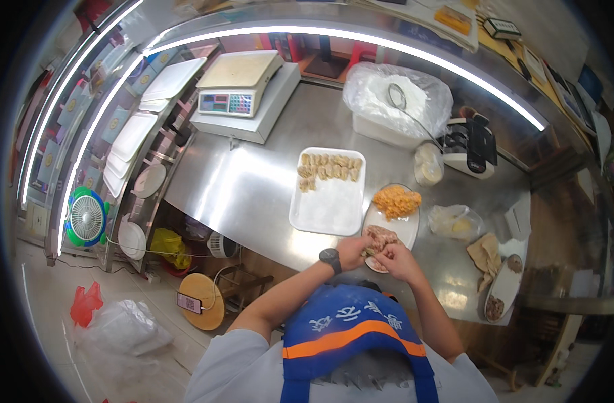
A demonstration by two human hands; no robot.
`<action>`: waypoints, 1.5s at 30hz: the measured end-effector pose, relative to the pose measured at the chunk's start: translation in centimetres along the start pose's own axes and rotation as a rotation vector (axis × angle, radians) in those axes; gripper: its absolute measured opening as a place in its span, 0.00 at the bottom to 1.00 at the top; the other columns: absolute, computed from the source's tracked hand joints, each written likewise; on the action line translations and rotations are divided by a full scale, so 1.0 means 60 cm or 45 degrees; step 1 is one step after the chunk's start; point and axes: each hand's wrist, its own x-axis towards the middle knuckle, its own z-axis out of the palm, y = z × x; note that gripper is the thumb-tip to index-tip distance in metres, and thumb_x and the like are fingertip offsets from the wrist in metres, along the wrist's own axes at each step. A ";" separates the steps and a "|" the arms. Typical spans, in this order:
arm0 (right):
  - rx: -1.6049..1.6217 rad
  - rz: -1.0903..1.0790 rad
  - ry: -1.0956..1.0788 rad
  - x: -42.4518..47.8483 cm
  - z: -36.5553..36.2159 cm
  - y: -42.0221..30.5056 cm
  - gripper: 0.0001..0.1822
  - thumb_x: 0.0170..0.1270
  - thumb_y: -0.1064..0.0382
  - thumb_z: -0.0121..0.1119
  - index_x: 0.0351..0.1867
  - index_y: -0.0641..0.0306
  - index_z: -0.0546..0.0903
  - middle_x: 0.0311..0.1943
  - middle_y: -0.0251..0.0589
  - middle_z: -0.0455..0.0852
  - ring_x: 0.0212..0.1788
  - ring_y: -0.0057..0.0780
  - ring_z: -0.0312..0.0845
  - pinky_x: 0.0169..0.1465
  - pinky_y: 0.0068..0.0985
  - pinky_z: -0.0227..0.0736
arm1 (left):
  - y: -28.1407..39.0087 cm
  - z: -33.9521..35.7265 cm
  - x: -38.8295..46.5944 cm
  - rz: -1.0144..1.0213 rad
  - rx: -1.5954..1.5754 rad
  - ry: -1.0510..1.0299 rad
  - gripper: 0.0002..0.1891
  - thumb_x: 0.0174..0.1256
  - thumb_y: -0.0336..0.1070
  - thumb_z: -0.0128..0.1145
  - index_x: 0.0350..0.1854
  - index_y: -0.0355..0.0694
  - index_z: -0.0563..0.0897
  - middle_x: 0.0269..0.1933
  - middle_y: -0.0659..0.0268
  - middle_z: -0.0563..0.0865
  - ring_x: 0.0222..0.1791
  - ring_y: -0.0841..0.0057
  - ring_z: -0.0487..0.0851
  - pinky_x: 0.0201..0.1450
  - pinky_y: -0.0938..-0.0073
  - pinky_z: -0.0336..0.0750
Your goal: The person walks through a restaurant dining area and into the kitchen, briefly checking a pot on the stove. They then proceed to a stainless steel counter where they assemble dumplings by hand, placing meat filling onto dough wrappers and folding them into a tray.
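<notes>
My left hand [353,253], with a black watch on its wrist, pinches a small pale-green wrapped piece [368,251] over the near end of a white oval plate [409,227]. Close beside it, my right hand [398,261] has its fingers bent inward; whether they grip the piece is too small to tell. Pink minced meat [382,234] lies on the plate just beyond my fingers, partly hidden by them. A mound of orange filling [395,201] covers the plate's far end. Left of it, a white tray [327,209] carries rows of small wrapped pieces [329,166].
On the steel table [256,201] stand a digital scale [239,85], a plastic-lined tub of white powder [402,101] and a black-and-white machine [470,146]. Plastic bags [455,224], a brown cloth [486,257] and another oval plate [506,287] lie right. A wooden stool [201,302] stands lower left.
</notes>
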 end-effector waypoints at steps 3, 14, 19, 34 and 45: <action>0.019 0.093 0.016 -0.008 0.002 0.012 0.11 0.59 0.62 0.64 0.23 0.66 0.80 0.19 0.29 0.79 0.22 0.14 0.71 0.26 0.19 0.66 | 0.012 -0.012 -0.005 -0.092 0.008 -0.140 0.14 0.55 0.30 0.52 0.45 0.44 0.80 0.38 0.50 0.84 0.41 0.50 0.82 0.44 0.55 0.76; 0.533 0.448 0.382 -0.085 -0.068 0.076 0.08 0.63 0.62 0.63 0.29 0.63 0.79 0.18 0.24 0.74 0.20 0.10 0.63 0.25 0.13 0.59 | -0.178 -0.029 0.009 -0.538 -0.034 0.283 0.28 0.68 0.54 0.49 0.19 0.34 0.79 0.20 0.50 0.78 0.22 0.55 0.75 0.28 0.61 0.70; 0.585 0.575 0.403 -0.090 -0.062 0.060 0.09 0.64 0.62 0.63 0.29 0.63 0.78 0.19 0.25 0.75 0.21 0.10 0.64 0.26 0.13 0.59 | -0.238 -0.103 0.085 -0.459 0.398 0.162 0.31 0.69 0.60 0.42 0.18 0.38 0.81 0.23 0.53 0.83 0.26 0.53 0.80 0.34 0.56 0.74; 0.528 0.440 0.491 -0.101 -0.023 0.147 0.09 0.65 0.62 0.61 0.29 0.60 0.76 0.15 0.25 0.70 0.15 0.10 0.58 0.17 0.15 0.49 | -0.191 -0.006 -0.039 0.166 0.240 -0.144 0.06 0.55 0.36 0.58 0.31 0.41 0.79 0.31 0.56 0.81 0.34 0.57 0.79 0.41 0.58 0.72; 0.149 0.156 0.342 -0.112 -0.017 0.336 0.08 0.67 0.61 0.58 0.31 0.57 0.73 0.19 0.27 0.71 0.17 0.13 0.62 0.19 0.16 0.54 | -0.153 0.105 -0.074 -0.258 0.471 -0.310 0.11 0.55 0.37 0.56 0.38 0.37 0.80 0.41 0.53 0.82 0.45 0.58 0.81 0.48 0.60 0.75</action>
